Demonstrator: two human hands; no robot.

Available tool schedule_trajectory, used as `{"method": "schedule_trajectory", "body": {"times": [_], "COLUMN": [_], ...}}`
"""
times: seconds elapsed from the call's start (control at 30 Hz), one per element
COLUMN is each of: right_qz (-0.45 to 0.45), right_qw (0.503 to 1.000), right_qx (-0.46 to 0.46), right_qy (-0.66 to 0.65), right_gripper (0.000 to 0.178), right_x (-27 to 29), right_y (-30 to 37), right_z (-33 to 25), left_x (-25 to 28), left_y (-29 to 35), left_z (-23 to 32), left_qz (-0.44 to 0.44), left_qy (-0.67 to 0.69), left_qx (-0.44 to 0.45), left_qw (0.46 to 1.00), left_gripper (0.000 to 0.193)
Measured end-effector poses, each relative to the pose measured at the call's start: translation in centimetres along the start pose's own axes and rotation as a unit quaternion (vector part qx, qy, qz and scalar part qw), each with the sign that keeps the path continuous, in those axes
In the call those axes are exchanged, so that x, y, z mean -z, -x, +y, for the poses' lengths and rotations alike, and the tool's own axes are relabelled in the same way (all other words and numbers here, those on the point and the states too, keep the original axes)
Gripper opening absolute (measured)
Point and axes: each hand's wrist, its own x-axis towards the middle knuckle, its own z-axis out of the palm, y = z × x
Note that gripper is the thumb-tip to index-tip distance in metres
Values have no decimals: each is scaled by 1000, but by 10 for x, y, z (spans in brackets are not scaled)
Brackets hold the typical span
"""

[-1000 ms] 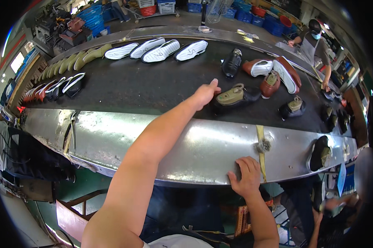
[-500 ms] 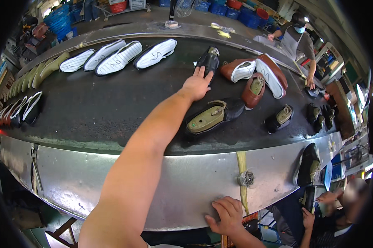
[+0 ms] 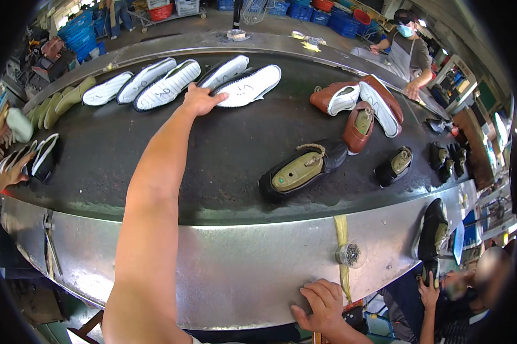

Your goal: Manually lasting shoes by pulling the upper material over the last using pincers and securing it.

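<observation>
My right hand (image 3: pixel 321 304) is clenched on the desk's (image 3: pixel 212 269) near edge, keeping me steady. My left hand (image 3: pixel 201 100) lies released on the white-soled shoe (image 3: pixel 247 86) by the far edge. I should pinch its toe firmly.

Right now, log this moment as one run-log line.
left hand: on white sole, far side of belt | right hand: gripping metal rim | nearest: black shoe on last
</observation>
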Motion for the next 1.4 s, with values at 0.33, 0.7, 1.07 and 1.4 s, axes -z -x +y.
{"method": "schedule_trajectory", "body": {"times": [0.33, 0.7, 1.07, 1.4], "right_qz": [44, 76, -385, -354], "right_qw": [999, 990, 916, 416], "right_qx": [14, 63, -91, -419], "right_qy": [-8, -104, -64, -726], "right_gripper": [36, 20, 60, 55], "right_x": [-5, -16, -20, -26], "right_y": [13, 87, 362, 435], "right_z": [-9, -76, -221, -143], "left_x": [91, 191, 150, 141], "left_y": [215, 610, 436, 640], "left_z": [-4, -117, -53, -41], "left_qz": [-17, 67, -118, -129], "left_qy": [-64, -34, -103, 481], "left_qx": [-8, -66, -65, -79], "left_qw": [998, 995, 986, 864], "left_gripper": [72, 54, 97, 80]}}
